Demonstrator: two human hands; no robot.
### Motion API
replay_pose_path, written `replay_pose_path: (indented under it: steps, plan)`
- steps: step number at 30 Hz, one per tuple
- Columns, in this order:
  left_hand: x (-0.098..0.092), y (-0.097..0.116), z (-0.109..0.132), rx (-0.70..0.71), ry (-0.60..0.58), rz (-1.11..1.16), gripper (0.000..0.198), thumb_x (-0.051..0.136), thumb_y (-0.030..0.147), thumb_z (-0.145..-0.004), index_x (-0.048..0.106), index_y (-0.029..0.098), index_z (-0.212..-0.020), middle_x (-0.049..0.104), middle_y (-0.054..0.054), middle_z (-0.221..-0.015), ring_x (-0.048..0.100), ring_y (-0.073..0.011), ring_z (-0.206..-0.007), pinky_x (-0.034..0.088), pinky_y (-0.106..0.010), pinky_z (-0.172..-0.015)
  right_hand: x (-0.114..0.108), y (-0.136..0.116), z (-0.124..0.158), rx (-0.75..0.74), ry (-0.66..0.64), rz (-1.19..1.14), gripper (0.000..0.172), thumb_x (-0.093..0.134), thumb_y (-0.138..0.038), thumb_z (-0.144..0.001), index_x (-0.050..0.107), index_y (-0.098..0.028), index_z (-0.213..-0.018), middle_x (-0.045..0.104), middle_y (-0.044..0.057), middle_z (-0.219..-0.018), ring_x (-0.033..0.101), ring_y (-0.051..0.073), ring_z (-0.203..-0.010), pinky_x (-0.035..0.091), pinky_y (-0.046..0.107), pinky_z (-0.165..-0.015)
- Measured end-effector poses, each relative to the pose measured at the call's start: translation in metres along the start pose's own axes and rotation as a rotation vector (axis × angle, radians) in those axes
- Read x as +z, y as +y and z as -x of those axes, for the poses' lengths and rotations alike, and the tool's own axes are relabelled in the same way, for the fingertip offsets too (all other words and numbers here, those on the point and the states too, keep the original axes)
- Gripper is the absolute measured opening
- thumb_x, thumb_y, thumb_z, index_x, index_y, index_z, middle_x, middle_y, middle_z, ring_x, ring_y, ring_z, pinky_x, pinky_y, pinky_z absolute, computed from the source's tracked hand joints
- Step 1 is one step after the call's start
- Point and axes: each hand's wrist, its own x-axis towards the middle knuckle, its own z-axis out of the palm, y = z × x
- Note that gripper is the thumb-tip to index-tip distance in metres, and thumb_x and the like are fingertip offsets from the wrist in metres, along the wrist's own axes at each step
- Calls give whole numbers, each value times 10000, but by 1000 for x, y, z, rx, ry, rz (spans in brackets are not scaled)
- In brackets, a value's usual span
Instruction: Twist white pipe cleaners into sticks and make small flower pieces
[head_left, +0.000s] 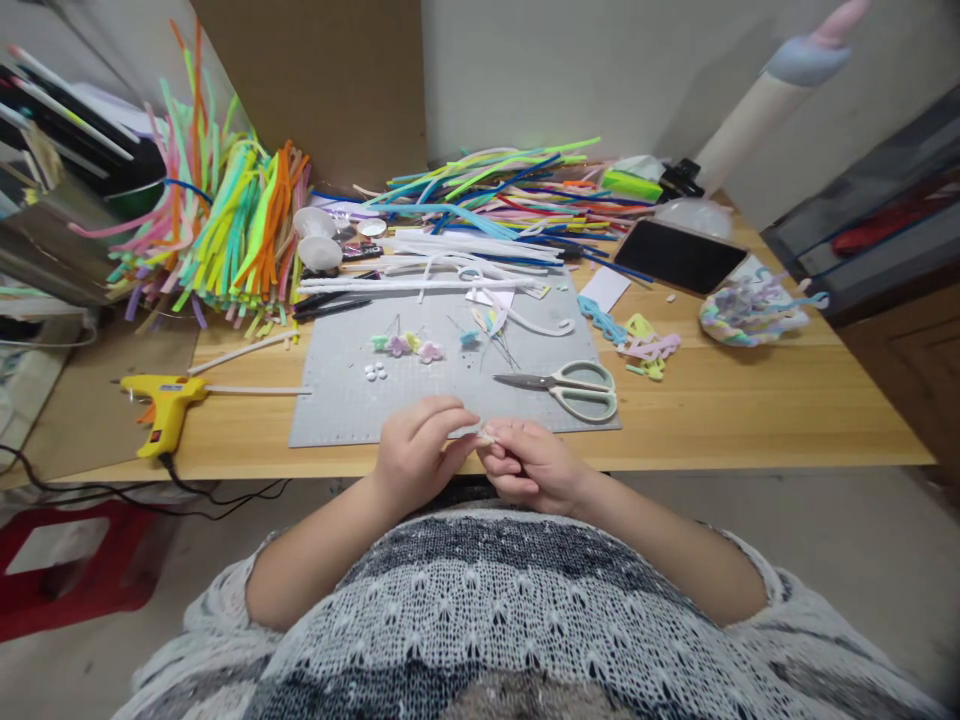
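Both hands meet at the near edge of the grey cutting mat (pixel 345 420). My right hand (pixel 532 462) pinches a small whitish piece (pixel 486 437) between thumb and fingers. From the other side my left hand (pixel 427 448) reaches to the same piece, its fingers bent and the thumb tip by it; whether it grips the piece is too small to tell. White-handled scissors (pixel 589 390) lie on the mat beyond my right hand. Small pastel flowers on wires (pixel 397 345) and several white beads (pixel 376 372) lie beyond my left hand.
A yellow glue gun (pixel 169 405) with a cable lies at the left. Bundled colourful pipe cleaners (pixel 247 230) stand behind it, with more (pixel 487 190) along the wall. White pipe cleaners (pixel 450 285) cross the mat's far edge. A phone (pixel 679 255) and a pastel woven piece (pixel 750 310) are at the right.
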Motion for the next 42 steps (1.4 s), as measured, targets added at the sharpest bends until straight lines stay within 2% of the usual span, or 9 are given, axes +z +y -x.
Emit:
replay_pose_path:
  steps: [4, 8, 13, 17, 20, 27, 34, 37, 42]
  plan:
    - [4, 5, -1, -183, -37, 193, 86, 611, 168, -797, 588, 149, -878, 621, -53, -816, 585, -129, -796, 509, -268, -703, -3, 2, -2, -1, -1, -18, 296, 560, -381, -813, 417, -172, -658, 357, -108, -446, 220, -3, -287, 132, 122, -299]
    - [9, 6, 1, -246, -2, 247, 48, 627, 144, -783, 583, 145, -802, 615, -26, -735, 577, -102, -706, 493, -231, -651, -2, 5, -4, -72, 38, 6, 295, 582, -389, -798, 436, -168, -669, 383, -103, -460, 241, -4, -287, 154, 124, -304]
    - [8, 3, 3, -94, -14, 155, 56, 607, 102, -780, 576, 139, -809, 610, -41, -750, 563, -112, -701, 486, -241, -632, 0, 6, -4, -90, 65, 59, 283, 534, -394, -833, 448, -166, -691, 392, -97, -476, 275, -1, -296, 159, 125, -310]
    - [4, 0, 2, 52, -31, 99, 92, 572, 89, -794, 583, 152, -860, 620, -42, -784, 559, -112, -697, 481, -243, -621, -2, 3, -3, -115, 32, 122, 240, 510, -383, -848, 468, -172, -741, 471, -73, -536, 357, 17, -319, 170, 137, -301]
    - [1, -3, 1, 110, -49, 51, 86, 604, 120, -781, 579, 163, -852, 620, -32, -773, 551, -115, -691, 478, -249, -622, -3, 0, -1, -111, 2, 148, 201, 529, -339, -841, 475, -168, -753, 463, -77, -542, 356, 12, -330, 164, 136, -308]
    - [-4, -8, -2, 101, -141, 197, 109, 560, 115, -811, 581, 163, -907, 610, -55, -844, 560, -133, -769, 490, -273, -667, -6, -5, 3, 141, -59, -4, 205, 530, -328, -846, 432, -170, -762, 353, -96, -525, 253, -12, -334, 108, 128, -327]
    - [-10, -11, -8, 67, -370, 268, 85, 537, 176, -842, 584, 177, -912, 599, -58, -883, 547, -134, -798, 484, -272, -693, -14, -3, 1, 334, -100, -105, 191, 535, -325, -844, 427, -178, -787, 338, -93, -535, 230, -9, -349, 119, 123, -325]
    - [-12, -10, -9, 51, -417, 266, 71, 514, 185, -854, 573, 169, -889, 595, -62, -863, 543, -136, -793, 482, -269, -688, -15, -2, 0, 364, -112, -146, 183, 533, -314, -845, 427, -178, -782, 339, -93, -534, 227, -7, -353, 125, 118, -320]
    - [-13, -9, -4, 28, -384, 256, 74, 511, 152, -845, 553, 172, -901, 589, -59, -859, 531, -137, -787, 468, -271, -686, -15, -6, 0, 350, -149, -170, 132, 540, -262, -824, 440, -178, -813, 388, -86, -568, 232, -9, -359, 136, 111, -315]
